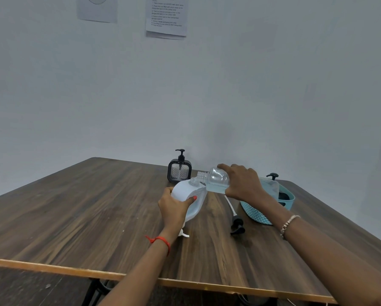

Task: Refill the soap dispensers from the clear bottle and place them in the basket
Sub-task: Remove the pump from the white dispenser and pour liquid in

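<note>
My left hand [174,208] grips a white soap dispenser [190,193] that stands tilted on the table with its pump off. My right hand [242,182] holds the clear bottle [215,180] tipped on its side, its open neck just above the white dispenser's mouth; a little liquid lies in the bottle. A black pump head with a white tube [236,221] lies on the table to the right. A white pump [183,234] peeks out under my left wrist. A black square dispenser [179,171] stands upright behind. The teal basket [258,214] at the right holds a clear dispenser with a black pump [272,176].
The wooden table [96,217] reaches to a grey wall at the back; its front edge [52,266] runs close to me. Printed sheets [166,16] hang on the wall above.
</note>
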